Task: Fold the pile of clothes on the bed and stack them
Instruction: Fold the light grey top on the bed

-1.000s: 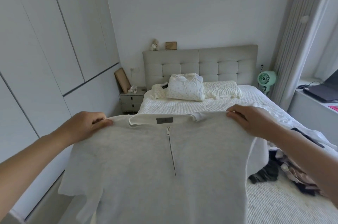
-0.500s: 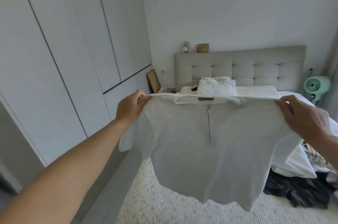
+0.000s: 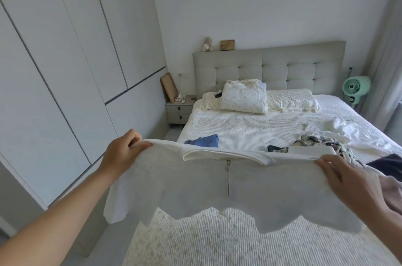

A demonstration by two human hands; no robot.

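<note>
i've got a pale grey zip-neck top [image 3: 228,191] stretched out in the air over the near end of the bed [image 3: 239,126], and i read this as the spread-out step, before any fold is made. my left hand [image 3: 123,154] pinches one shoulder seam, fingers [image 3: 132,138] curled over the edge; my right hand [image 3: 356,181] grips the other shoulder the same way, cloth bunched under the thumb. the collar and short zip face me, and the hem hangs free with a wavy edge, clear of the bed's textured cover

the rest of the work sits on the bed beyond the top: a folded blue piece [image 3: 204,140] just past the left shoulder, and a loose heap of clothes [image 3: 322,141], patterned, white and dark, past the right shoulder toward the bed's far side. a pillow [image 3: 243,97] lies up by the headboard

next, i judge, the top needs laying flat on the bare cover beneath it, both hands lowering evenly so the body doesn't crease, then sleeves in and hem up. the folded blue piece looks like the start of the stack
</note>
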